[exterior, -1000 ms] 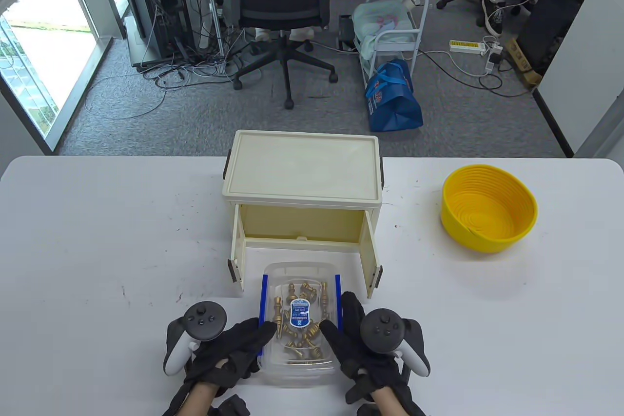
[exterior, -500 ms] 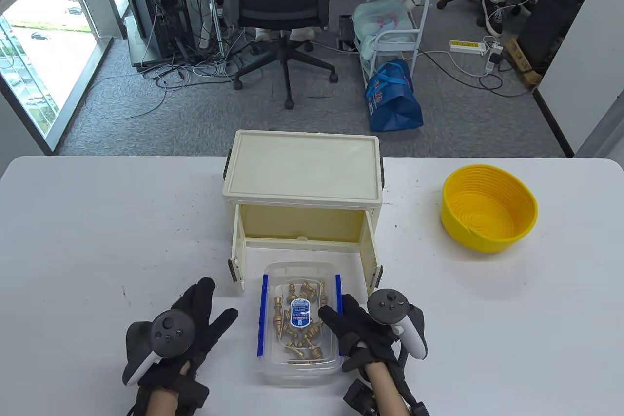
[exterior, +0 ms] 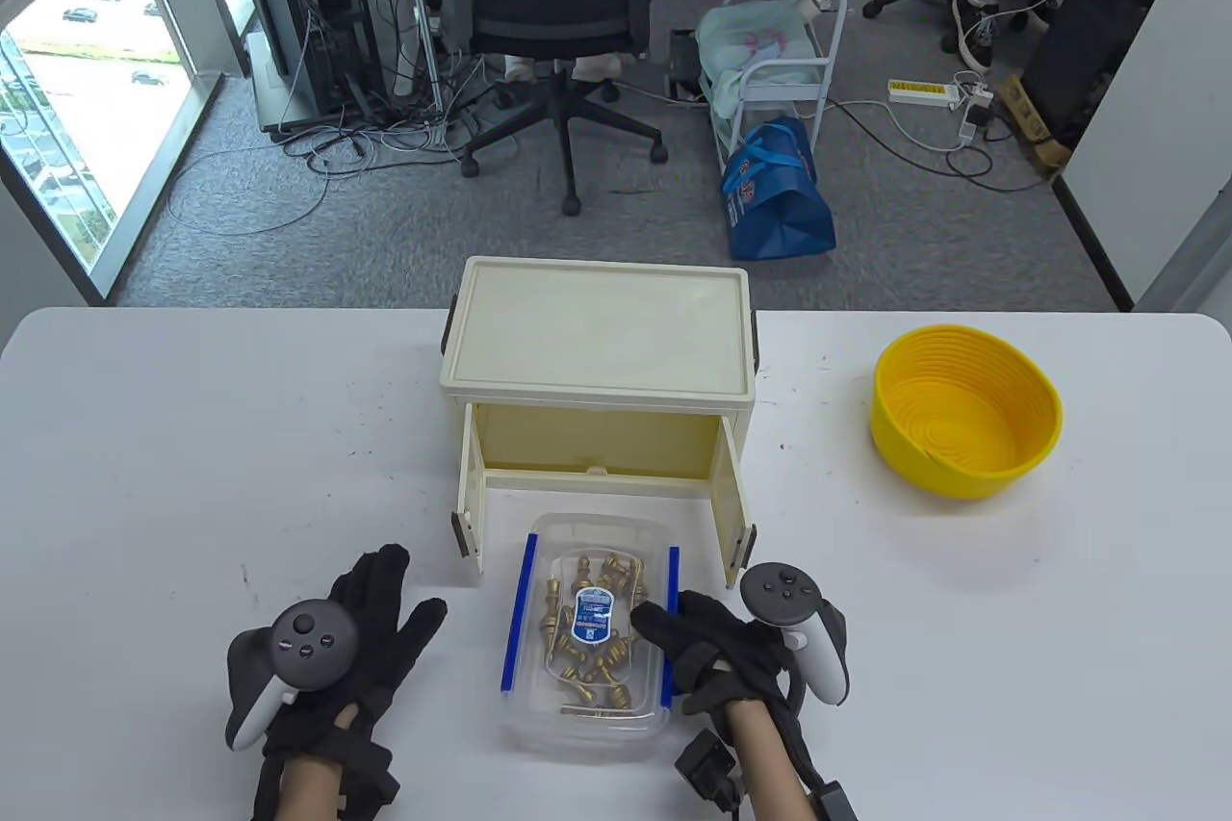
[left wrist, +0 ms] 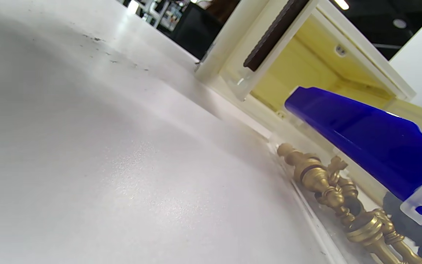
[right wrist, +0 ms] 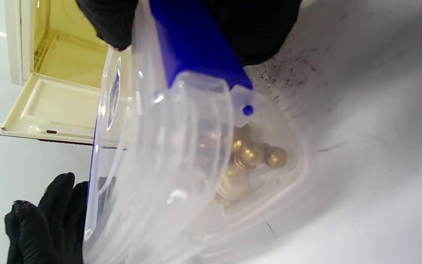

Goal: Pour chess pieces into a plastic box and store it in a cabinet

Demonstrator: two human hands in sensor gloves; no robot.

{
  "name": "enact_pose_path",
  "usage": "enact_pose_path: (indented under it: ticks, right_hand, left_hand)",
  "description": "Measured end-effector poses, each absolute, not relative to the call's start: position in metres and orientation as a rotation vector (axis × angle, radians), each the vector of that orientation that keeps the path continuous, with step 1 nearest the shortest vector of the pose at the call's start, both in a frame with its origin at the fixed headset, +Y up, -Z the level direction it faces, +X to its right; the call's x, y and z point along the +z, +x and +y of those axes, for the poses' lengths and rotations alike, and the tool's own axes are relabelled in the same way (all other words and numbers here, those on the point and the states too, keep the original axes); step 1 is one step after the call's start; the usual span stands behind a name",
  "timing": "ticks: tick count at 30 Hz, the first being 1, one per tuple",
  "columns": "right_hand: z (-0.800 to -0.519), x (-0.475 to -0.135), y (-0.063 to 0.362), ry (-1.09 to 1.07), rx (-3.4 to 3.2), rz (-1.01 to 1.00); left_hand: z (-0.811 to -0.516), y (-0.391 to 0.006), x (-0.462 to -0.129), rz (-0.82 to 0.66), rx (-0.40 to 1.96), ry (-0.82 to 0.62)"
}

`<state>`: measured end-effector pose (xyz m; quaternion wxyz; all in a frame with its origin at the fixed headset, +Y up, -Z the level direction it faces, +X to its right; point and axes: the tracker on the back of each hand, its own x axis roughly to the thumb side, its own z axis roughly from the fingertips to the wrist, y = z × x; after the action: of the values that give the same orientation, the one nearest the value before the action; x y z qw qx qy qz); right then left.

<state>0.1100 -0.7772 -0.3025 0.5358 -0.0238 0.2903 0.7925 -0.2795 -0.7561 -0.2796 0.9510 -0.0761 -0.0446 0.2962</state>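
Observation:
A clear plastic box (exterior: 587,725) with blue side latches and a lid holds gold chess pieces (exterior: 587,657). It lies on the white table just in front of the cream cabinet (exterior: 597,330), whose two doors stand open. My right hand (exterior: 707,643) grips the box's right side, thumb on the lid, fingers over the blue latch (right wrist: 196,47). My left hand (exterior: 371,628) rests flat and open on the table left of the box, apart from it. The left wrist view shows the pieces (left wrist: 328,183) through the box wall and the left latch (left wrist: 361,139).
An empty yellow bowl (exterior: 965,422) stands at the right of the table. The cabinet's open doors (exterior: 470,499) flank the box's far end. An office chair, cart and cables are on the floor beyond the table.
My left hand has let go of the box and moved left, now flat on the table. The box has shifted slightly toward the cabinet and turned a little under my right hand.

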Motion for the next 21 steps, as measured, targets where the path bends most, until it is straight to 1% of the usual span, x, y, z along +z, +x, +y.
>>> enact_pose_path:
  ticks: [5, 11, 21]
  right_hand:
    - [-0.775, -0.293, 0.112, -0.102, 1.830, 0.651]
    - [-0.765, -0.283, 0.115, -0.136, 1.765, 0.621]
    - [-0.753, -0.272, 0.106, -0.205, 1.716, 0.605]
  left_hand:
    - [-0.755, -0.281, -0.279, -0.097, 0.633, -0.151]
    - [-0.753, -0.283, -0.279, -0.096, 0.657, -0.138]
    - [-0.752, -0.289, -0.279, -0.094, 0.718, -0.125]
